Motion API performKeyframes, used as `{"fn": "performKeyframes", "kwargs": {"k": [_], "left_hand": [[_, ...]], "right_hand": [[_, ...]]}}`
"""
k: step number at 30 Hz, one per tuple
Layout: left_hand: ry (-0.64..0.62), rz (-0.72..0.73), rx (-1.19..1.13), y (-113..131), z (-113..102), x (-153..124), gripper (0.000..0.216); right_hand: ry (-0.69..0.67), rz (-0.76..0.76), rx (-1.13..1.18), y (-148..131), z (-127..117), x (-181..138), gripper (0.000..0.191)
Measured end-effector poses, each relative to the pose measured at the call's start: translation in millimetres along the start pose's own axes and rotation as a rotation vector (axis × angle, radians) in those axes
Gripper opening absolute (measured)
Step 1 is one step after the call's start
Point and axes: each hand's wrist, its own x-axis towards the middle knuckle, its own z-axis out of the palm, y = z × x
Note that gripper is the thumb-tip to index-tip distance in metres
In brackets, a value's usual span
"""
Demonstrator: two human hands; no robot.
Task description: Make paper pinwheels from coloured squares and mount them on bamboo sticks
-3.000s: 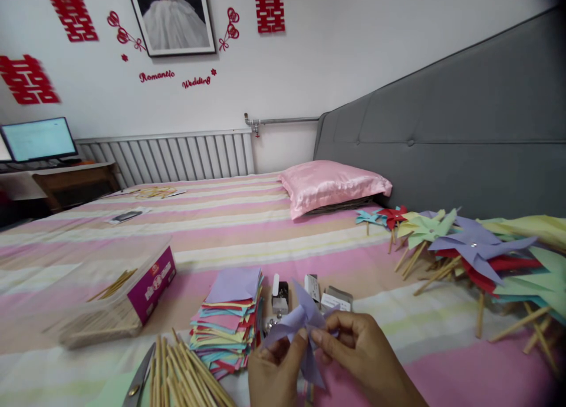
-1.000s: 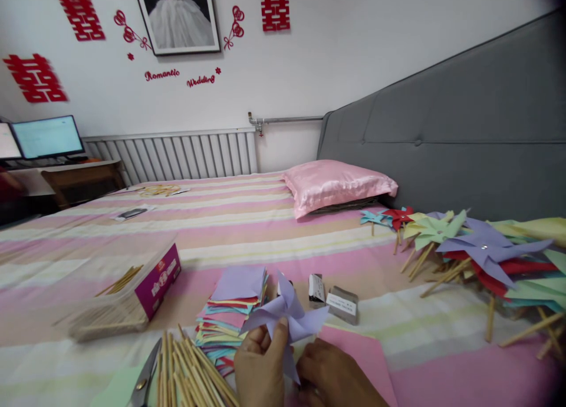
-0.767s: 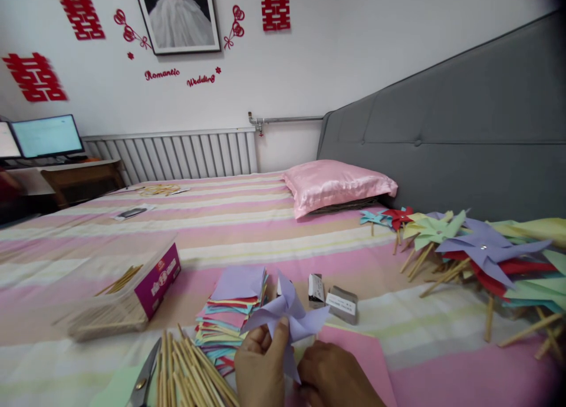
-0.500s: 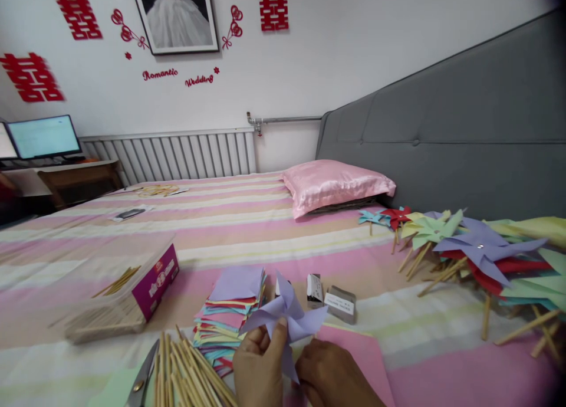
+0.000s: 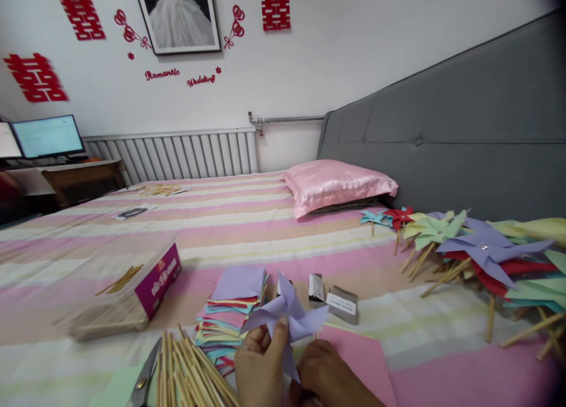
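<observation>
A purple paper pinwheel (image 5: pixel 305 323) is pinched in my left hand (image 5: pixel 260 366), with the thumb pressed at its centre. My right hand (image 5: pixel 329 368) is curled closed just right of the pinwheel's lower blade; what its fingers hold, if anything, is hidden. Left of my left hand lies a bundle of thin wooden sticks (image 5: pixel 190 368), with scissors (image 5: pixel 144 380) beside it. Behind the pinwheel stands a stack of coloured paper squares (image 5: pixel 239 283). A pink paper sheet (image 5: pixel 362 360) lies under my right hand.
Two small boxes, one a grey thumb tack box (image 5: pixel 341 307), the other a white-and-black box (image 5: pixel 316 289), sit past my hands. A clear plastic box (image 5: pixel 110 327) with sticks is at left. Finished pinwheels (image 5: pixel 484 248) pile up at right, near a pink pillow (image 5: pixel 338 183).
The whole view has shifted slightly, so things appear a little further right. My hands and the pinwheel keep nearly the same pose.
</observation>
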Motion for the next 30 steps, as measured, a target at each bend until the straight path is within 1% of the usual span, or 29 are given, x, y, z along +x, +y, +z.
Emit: {"fn": "performKeyframes", "kwargs": {"k": [2, 4, 7, 12, 16, 19, 22, 23, 25, 28, 30], "left_hand": [[-0.001, -0.008, 0.002, 2.2, 1.5, -2.0, 0.031], [0.006, -0.015, -0.016, 3.8, 2.6, -3.6, 0.031], [0.01, -0.026, -0.031, 4.6, 3.1, -4.6, 0.03], [0.005, -0.022, -0.017, 5.5, 1.8, -4.3, 0.031], [0.011, -0.012, -0.021, 6.0, 1.0, -4.5, 0.032], [0.0, -0.009, -0.042, 2.7, -0.5, -2.9, 0.032], [0.001, 0.007, -0.023, -3.2, -2.7, 0.4, 0.031], [0.006, 0.01, -0.015, -5.0, -3.4, 1.6, 0.032], [0.01, 0.013, -0.015, -7.4, -4.5, 3.5, 0.033], [0.011, 0.028, -0.03, -7.9, -5.3, 4.7, 0.031], [0.002, 0.036, -0.022, -7.2, -5.3, 4.6, 0.029]], "right_hand": [[0.032, -0.038, 0.01, 4.3, 9.3, 1.3, 0.011], [0.08, -0.031, -0.002, 7.5, 16.5, 2.0, 0.012], [0.101, -0.034, -0.035, 8.3, 17.8, 2.7, 0.012], [0.027, -0.066, -0.061, 0.0, -2.9, 1.5, 0.01], [-0.003, -0.059, 0.016, -7.4, -19.8, -5.6, 0.02], [0.035, -0.049, 0.094, -14.2, -29.0, -15.1, 0.027], [0.114, 0.02, 0.119, -22.4, -37.0, -23.7, 0.023], [0.127, 0.041, 0.124, -24.7, -39.3, -25.4, 0.021], [0.111, 0.053, 0.128, -27.2, -42.0, -26.2, 0.023], [0.023, 0.018, 0.099, -24.7, -40.0, -21.3, 0.025], [-0.001, -0.01, 0.071, -19.9, -34.7, -16.7, 0.022]]}}
